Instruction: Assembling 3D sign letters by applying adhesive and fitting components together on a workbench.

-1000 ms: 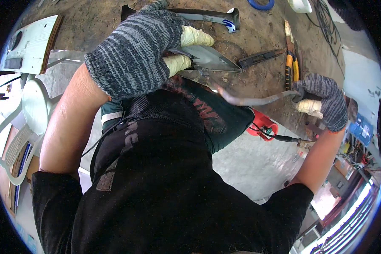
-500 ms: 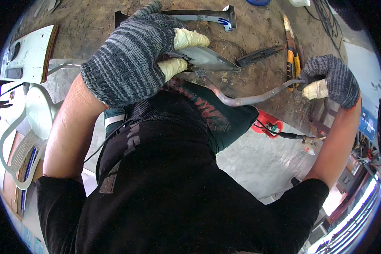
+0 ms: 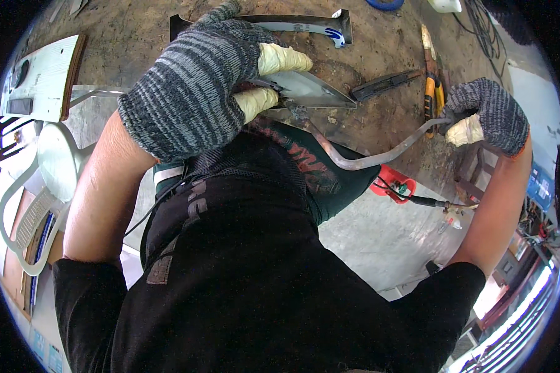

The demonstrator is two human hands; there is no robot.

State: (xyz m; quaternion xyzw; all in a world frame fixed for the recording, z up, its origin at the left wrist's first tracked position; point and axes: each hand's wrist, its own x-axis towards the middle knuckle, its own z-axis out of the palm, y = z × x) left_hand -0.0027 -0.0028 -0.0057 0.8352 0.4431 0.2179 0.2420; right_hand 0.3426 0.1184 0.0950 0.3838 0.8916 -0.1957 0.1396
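Note:
My left hand (image 3: 199, 87), in a striped grey knit glove with pale tape around thumb and forefinger, grips a thin silvery sheet-metal piece (image 3: 320, 92) that comes to a point on the right. Also gloved and taped, my right hand (image 3: 486, 118) is closed around the end of a bent metal rod (image 3: 382, 160). From there the rod curves toward my body and back up. Its darkened far end meets the near edge of the sheet metal, beside my left thumb; the exact contact is hard to make out.
On the stained brown worktable (image 3: 379, 68) lie a long curved metal strip (image 3: 305, 27), a dark flat bar (image 3: 386, 84) and orange-handled pliers (image 3: 430, 87). A red bucket (image 3: 389, 180) stands below the table edge. At left is a pale plastic chair (image 3: 59, 155).
The bend of the rod has dipped a little toward my body. My hands keep nearly the same places and grips, and the sheet metal has barely shifted.

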